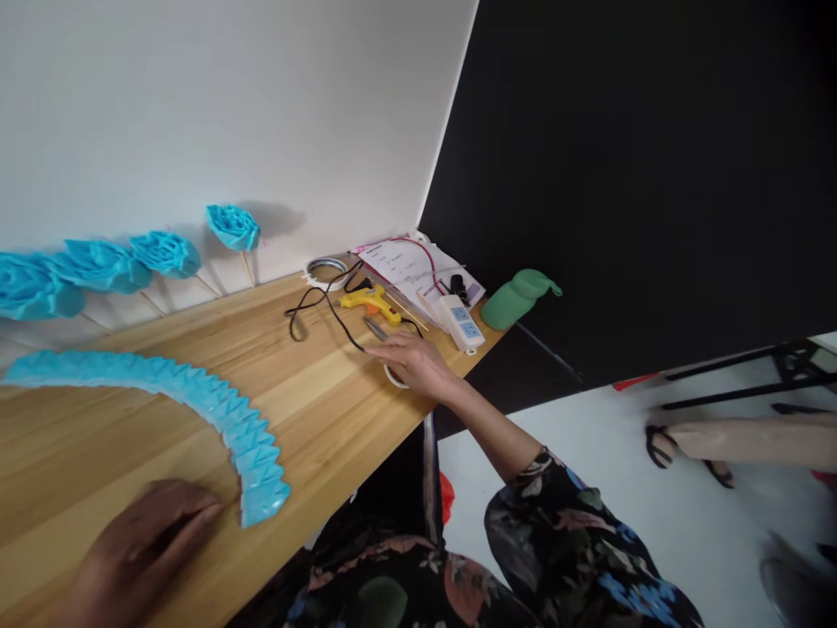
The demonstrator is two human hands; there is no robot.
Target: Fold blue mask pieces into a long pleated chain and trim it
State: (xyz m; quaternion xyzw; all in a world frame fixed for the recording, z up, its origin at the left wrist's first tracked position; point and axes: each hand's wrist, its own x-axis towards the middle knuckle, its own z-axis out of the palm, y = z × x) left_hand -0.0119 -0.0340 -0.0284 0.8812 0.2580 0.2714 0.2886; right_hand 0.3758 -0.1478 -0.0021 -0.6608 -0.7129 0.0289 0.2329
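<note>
My right hand (418,362) reaches over the right part of the table, its fingers stretched out. Partly hidden under it is a white ring, perhaps a tape roll (396,378); no grip on it shows. Just beyond the fingertips lies a slim grey tool (375,328), its kind unclear. Lower left, my left hand (150,541) rests on the table with fingers curled and thumb against them, nothing visible inside. Beside it curves a strip of folded blue ribbon (226,410), apart from the fingers.
A yellow glue gun (371,303), a black cord (325,298), a tape roll (325,272), papers (409,266) and a white power strip (461,323) lie farther back. A green bottle (520,298) lies at the right edge. Several blue ribbon roses on sticks (234,228) lean against the wall.
</note>
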